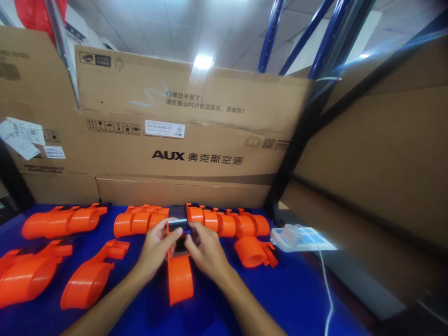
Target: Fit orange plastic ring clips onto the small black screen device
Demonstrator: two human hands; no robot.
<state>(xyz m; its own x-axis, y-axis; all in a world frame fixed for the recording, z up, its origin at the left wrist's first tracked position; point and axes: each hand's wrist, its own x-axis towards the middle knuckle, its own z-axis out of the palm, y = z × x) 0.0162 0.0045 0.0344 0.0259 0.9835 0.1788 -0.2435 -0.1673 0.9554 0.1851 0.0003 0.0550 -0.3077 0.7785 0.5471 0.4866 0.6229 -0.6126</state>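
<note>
At the lower centre of the frame, an orange housing [180,280] is held on the blue bench [297,298] by the left hand [156,246] and the right hand [207,251], each grip closed on its dark upper end.

The left hand [156,247] and right hand [206,249] are gripping the centre housing [180,277] on the table [297,298]. A housing row [224,223] is lying just beyond it, loose housings [87,280] are sitting left, boxes [196,140] are standing behind, and a corded device [297,237] is resting far right.
</note>
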